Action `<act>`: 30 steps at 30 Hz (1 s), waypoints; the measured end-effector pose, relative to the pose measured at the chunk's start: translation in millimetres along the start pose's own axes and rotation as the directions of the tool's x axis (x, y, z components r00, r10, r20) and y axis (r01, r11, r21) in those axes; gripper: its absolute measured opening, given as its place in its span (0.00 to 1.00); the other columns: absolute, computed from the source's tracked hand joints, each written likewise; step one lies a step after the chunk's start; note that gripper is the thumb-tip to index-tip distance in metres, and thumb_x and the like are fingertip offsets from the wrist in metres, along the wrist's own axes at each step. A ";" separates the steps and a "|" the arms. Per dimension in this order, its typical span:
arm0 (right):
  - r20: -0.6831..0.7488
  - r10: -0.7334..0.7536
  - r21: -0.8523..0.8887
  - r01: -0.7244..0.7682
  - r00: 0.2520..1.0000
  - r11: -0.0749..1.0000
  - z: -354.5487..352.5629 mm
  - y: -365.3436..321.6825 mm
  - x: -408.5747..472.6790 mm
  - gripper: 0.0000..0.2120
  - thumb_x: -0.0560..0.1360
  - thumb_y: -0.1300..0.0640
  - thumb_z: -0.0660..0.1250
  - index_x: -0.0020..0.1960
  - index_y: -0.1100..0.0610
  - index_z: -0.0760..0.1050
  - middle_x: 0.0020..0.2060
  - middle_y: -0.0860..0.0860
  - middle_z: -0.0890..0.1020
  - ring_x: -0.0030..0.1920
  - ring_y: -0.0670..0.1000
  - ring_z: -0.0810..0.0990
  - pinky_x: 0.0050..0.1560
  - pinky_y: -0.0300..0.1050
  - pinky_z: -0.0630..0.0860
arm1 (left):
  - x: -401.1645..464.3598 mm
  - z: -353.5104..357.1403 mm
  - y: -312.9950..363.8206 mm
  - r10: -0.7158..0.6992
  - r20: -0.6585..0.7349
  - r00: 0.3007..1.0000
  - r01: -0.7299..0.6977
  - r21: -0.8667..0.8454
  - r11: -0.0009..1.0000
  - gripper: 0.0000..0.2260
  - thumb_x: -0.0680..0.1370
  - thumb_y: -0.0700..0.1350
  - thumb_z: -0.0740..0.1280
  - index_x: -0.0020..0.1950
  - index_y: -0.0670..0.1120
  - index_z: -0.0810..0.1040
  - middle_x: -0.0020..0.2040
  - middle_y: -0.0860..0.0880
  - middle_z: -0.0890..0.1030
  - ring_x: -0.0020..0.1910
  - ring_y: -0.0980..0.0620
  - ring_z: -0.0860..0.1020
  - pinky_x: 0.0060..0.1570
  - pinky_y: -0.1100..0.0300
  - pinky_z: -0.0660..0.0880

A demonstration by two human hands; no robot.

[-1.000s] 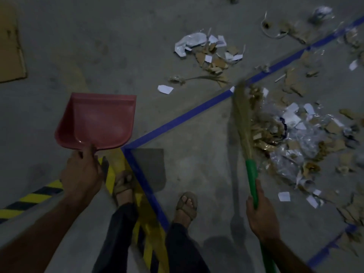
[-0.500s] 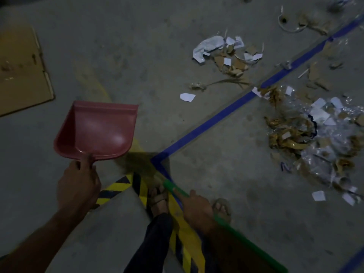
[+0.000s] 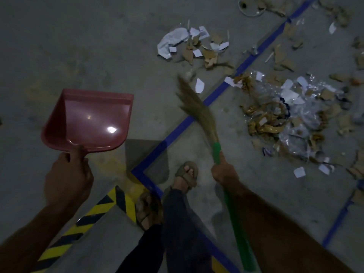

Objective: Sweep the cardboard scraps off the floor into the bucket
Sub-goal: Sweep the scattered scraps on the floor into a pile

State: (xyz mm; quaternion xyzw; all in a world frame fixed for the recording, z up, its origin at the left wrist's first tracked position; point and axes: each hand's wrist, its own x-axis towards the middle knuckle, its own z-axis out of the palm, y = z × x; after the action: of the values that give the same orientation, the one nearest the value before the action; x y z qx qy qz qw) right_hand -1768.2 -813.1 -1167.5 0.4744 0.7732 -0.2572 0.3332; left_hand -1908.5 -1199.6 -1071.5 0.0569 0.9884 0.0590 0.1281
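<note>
Right hand [image 3: 223, 171] grips the broom [image 3: 199, 109], now swung back over the blue line [image 3: 177, 129]; left hand [image 3: 68, 179] holds the dustpan [image 3: 88, 119]. Scraps [image 3: 275, 115] beyond that line remain unswept.

Head-worn view, steeply down (wide-angle) over floor [image 3: 98, 46].

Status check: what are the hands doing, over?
Left hand grips empty red dustpan. Right hand grips broom. Cardboard scraps unswept. No bucket visible.
</note>
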 end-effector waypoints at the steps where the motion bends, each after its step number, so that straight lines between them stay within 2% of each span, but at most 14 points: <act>1: -0.006 0.037 0.014 -0.037 0.999 0.999 -13.8 10.5 13.6 0.36 0.80 0.52 0.59 0.81 0.45 0.41 0.63 0.60 0.76 0.59 0.61 0.78 0.62 0.59 0.75 | 11.7 4.5 12.0 0.026 0.009 1.000 -0.026 -0.005 1.000 0.15 0.81 0.41 0.63 0.68 0.45 0.69 0.47 0.33 0.73 0.41 0.30 0.75 0.36 0.41 0.72; 4: -0.017 0.102 0.137 -0.098 0.995 0.986 -53.3 40.9 42.3 0.35 0.80 0.55 0.59 0.81 0.46 0.44 0.52 0.54 0.77 0.48 0.54 0.79 0.53 0.54 0.80 | 37.2 8.7 46.5 0.103 0.004 0.995 -0.103 -0.012 0.995 0.16 0.80 0.39 0.64 0.68 0.44 0.69 0.47 0.33 0.73 0.41 0.29 0.74 0.35 0.42 0.70; 7: -0.088 0.179 0.250 -0.153 0.980 0.956 -95.1 70.4 54.4 0.36 0.79 0.56 0.60 0.81 0.47 0.46 0.52 0.55 0.77 0.44 0.54 0.79 0.47 0.53 0.79 | 62.9 11.5 84.9 0.186 0.021 0.982 -0.186 0.018 0.982 0.16 0.79 0.39 0.65 0.67 0.46 0.70 0.46 0.33 0.73 0.41 0.29 0.75 0.35 0.42 0.70; 10: -0.202 0.137 0.267 -0.080 0.970 0.960 -117.6 97.8 39.9 0.33 0.82 0.52 0.59 0.81 0.47 0.46 0.47 0.56 0.79 0.39 0.53 0.78 0.41 0.49 0.75 | 85.1 5.8 122.5 0.220 0.046 0.974 -0.221 0.037 0.974 0.18 0.79 0.39 0.65 0.69 0.45 0.71 0.46 0.33 0.74 0.42 0.30 0.75 0.35 0.43 0.68; 13: -0.348 0.038 0.230 0.046 0.937 0.972 -124.4 116.6 12.6 0.32 0.83 0.50 0.59 0.81 0.47 0.47 0.39 0.55 0.79 0.34 0.52 0.78 0.36 0.52 0.79 | 107.1 -6.4 154.6 0.246 0.047 0.968 -0.249 0.051 0.967 0.18 0.79 0.39 0.65 0.69 0.44 0.71 0.46 0.33 0.75 0.43 0.30 0.75 0.35 0.43 0.69; 16: -0.373 -0.022 0.208 0.106 0.928 0.972 -127.1 122.7 -10.7 0.32 0.83 0.52 0.59 0.81 0.45 0.45 0.36 0.52 0.77 0.32 0.49 0.78 0.32 0.51 0.78 | 129.0 -24.7 178.7 0.257 0.029 0.966 -0.259 0.051 0.965 0.19 0.79 0.39 0.65 0.70 0.45 0.70 0.46 0.33 0.75 0.43 0.30 0.75 0.36 0.43 0.71; 18: -0.371 -0.076 0.177 0.151 0.925 0.973 -126.2 120.0 -28.2 0.34 0.82 0.53 0.60 0.81 0.44 0.45 0.36 0.51 0.78 0.33 0.48 0.77 0.32 0.49 0.76 | 139.2 -34.7 187.8 0.236 -0.002 0.972 -0.236 0.047 0.971 0.20 0.79 0.40 0.64 0.71 0.46 0.70 0.47 0.33 0.75 0.44 0.30 0.76 0.37 0.42 0.71; 21: -0.412 -0.161 0.134 0.235 0.897 0.963 -113.0 105.3 -41.0 0.37 0.79 0.56 0.65 0.80 0.44 0.49 0.38 0.54 0.79 0.33 0.49 0.75 0.32 0.45 0.72 | 160.0 -50.4 193.8 0.229 -0.030 0.973 -0.227 0.066 0.972 0.20 0.79 0.41 0.64 0.71 0.46 0.70 0.48 0.33 0.75 0.44 0.30 0.76 0.38 0.42 0.72; 22: -0.397 -0.179 0.160 0.260 0.900 0.952 -107.4 94.2 -39.5 0.38 0.77 0.57 0.67 0.79 0.41 0.50 0.39 0.55 0.79 0.32 0.49 0.75 0.31 0.44 0.72 | 170.8 -57.3 193.0 0.232 -0.031 0.972 -0.229 0.080 0.970 0.19 0.79 0.41 0.64 0.71 0.46 0.70 0.49 0.33 0.75 0.44 0.30 0.76 0.39 0.42 0.72; 24: -0.412 -0.281 0.094 0.347 0.867 0.933 -93.6 74.9 -43.4 0.40 0.74 0.57 0.69 0.79 0.38 0.53 0.38 0.56 0.80 0.30 0.53 0.76 0.31 0.48 0.76 | 181.2 -65.8 190.3 0.235 -0.058 0.970 -0.230 0.082 0.970 0.19 0.79 0.41 0.64 0.70 0.46 0.70 0.49 0.34 0.75 0.44 0.31 0.76 0.38 0.43 0.72; 26: -0.388 -0.465 -0.124 0.455 0.795 0.882 -79.8 45.1 -51.9 0.30 0.71 0.60 0.67 0.72 0.46 0.70 0.48 0.59 0.82 0.30 0.56 0.78 0.30 0.49 0.78 | 189.5 -72.3 187.9 0.234 -0.082 0.969 -0.227 0.091 0.970 0.19 0.79 0.40 0.64 0.70 0.46 0.70 0.48 0.34 0.75 0.43 0.31 0.75 0.36 0.44 0.70; 27: -0.346 -0.561 -0.209 0.521 0.752 0.828 -72.8 19.4 -51.5 0.24 0.71 0.59 0.64 0.67 0.48 0.74 0.54 0.58 0.81 0.31 0.55 0.79 0.29 0.46 0.77 | 197.7 -77.4 183.9 0.220 -0.094 0.971 -0.212 0.088 0.973 0.19 0.79 0.40 0.64 0.70 0.46 0.69 0.48 0.33 0.75 0.43 0.31 0.75 0.36 0.44 0.70; 28: -0.274 -0.598 -0.228 0.553 0.753 0.801 -70.8 -10.5 -53.8 0.26 0.72 0.55 0.61 0.70 0.46 0.70 0.57 0.55 0.80 0.32 0.54 0.79 0.27 0.43 0.75 | 205.4 -81.8 180.6 0.207 -0.104 0.973 -0.197 0.092 0.976 0.18 0.79 0.39 0.64 0.70 0.46 0.69 0.48 0.33 0.75 0.43 0.30 0.75 0.36 0.44 0.70; 30: -0.119 -0.547 -0.134 0.532 0.829 0.836 -58.6 -59.2 -55.2 0.35 0.76 0.48 0.57 0.78 0.34 0.47 0.57 0.51 0.79 0.40 0.52 0.81 0.32 0.44 0.77 | 214.1 -84.3 173.2 0.201 -0.115 0.973 -0.191 0.089 0.977 0.17 0.79 0.39 0.64 0.68 0.46 0.70 0.48 0.33 0.75 0.43 0.30 0.75 0.35 0.43 0.71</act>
State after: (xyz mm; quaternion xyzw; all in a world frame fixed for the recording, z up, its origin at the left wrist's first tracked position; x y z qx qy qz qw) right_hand -1819.5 -827.0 -1082.9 0.2385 0.9101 -0.2667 0.2089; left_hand -2119.3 -1010.1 -1020.7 0.1554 0.9855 0.0363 0.0579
